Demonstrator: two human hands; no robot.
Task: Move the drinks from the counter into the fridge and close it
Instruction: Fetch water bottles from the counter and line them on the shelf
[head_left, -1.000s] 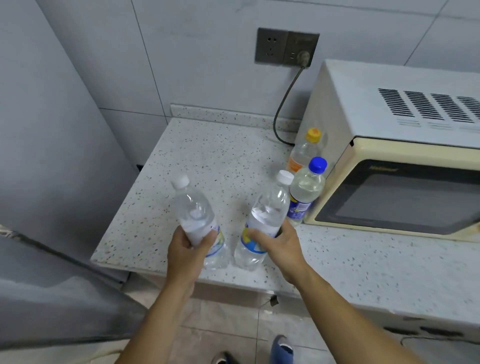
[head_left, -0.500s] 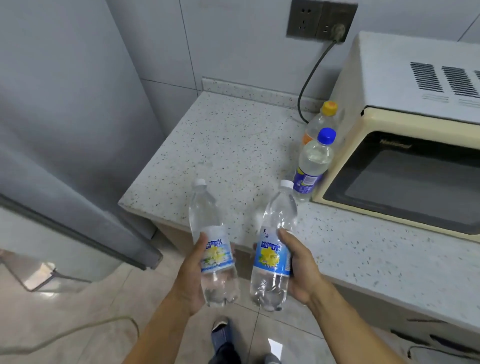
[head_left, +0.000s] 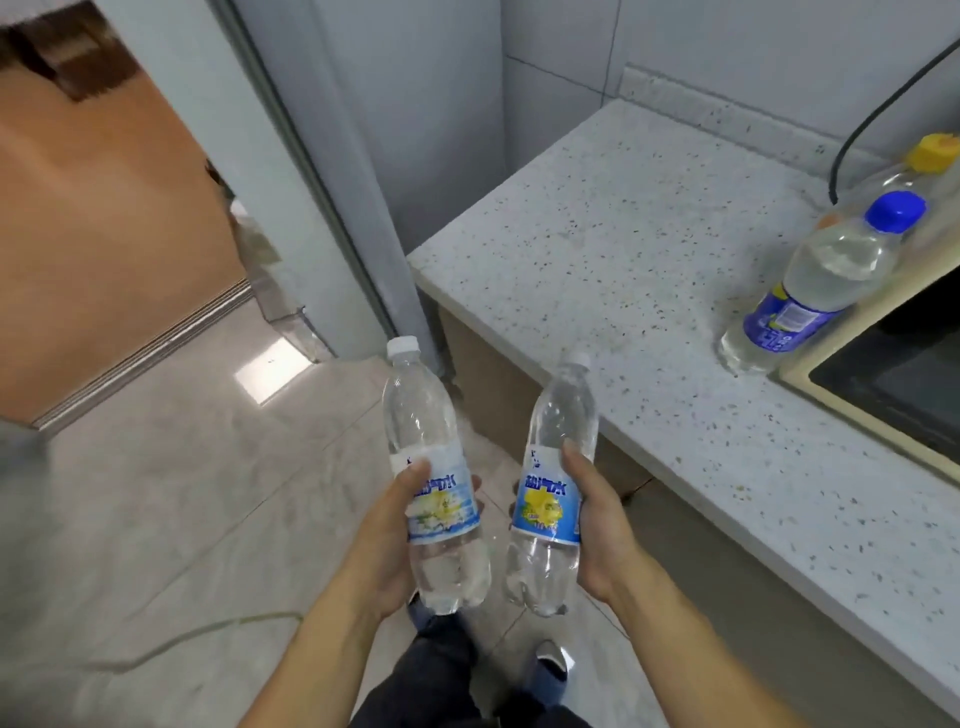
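Observation:
My left hand (head_left: 387, 540) grips a clear bottle with a white cap and blue-yellow label (head_left: 434, 467), held upright over the floor. My right hand (head_left: 597, 525) grips a second, matching clear bottle (head_left: 558, 457) beside it, just off the counter's front edge. On the speckled counter (head_left: 623, 234) a blue-capped bottle (head_left: 810, 291) stands next to the microwave, with a yellow-capped bottle (head_left: 930, 161) behind it. The grey fridge (head_left: 374, 156) stands left of the counter; its door (head_left: 249, 197) hangs open, edge-on, with a clear door shelf (head_left: 285, 306) low down.
A cream microwave (head_left: 893, 374) fills the counter's right side, its black cord (head_left: 872, 119) running up the wall. An orange-brown surface (head_left: 104, 218) lies at the left. A pale cable (head_left: 197, 634) trails across the tiled floor. My legs and shoes (head_left: 550, 670) are below.
Both bottles have come off the counter and now hang over the floor. My view has swung left toward the fridge, bringing its open door into sight.

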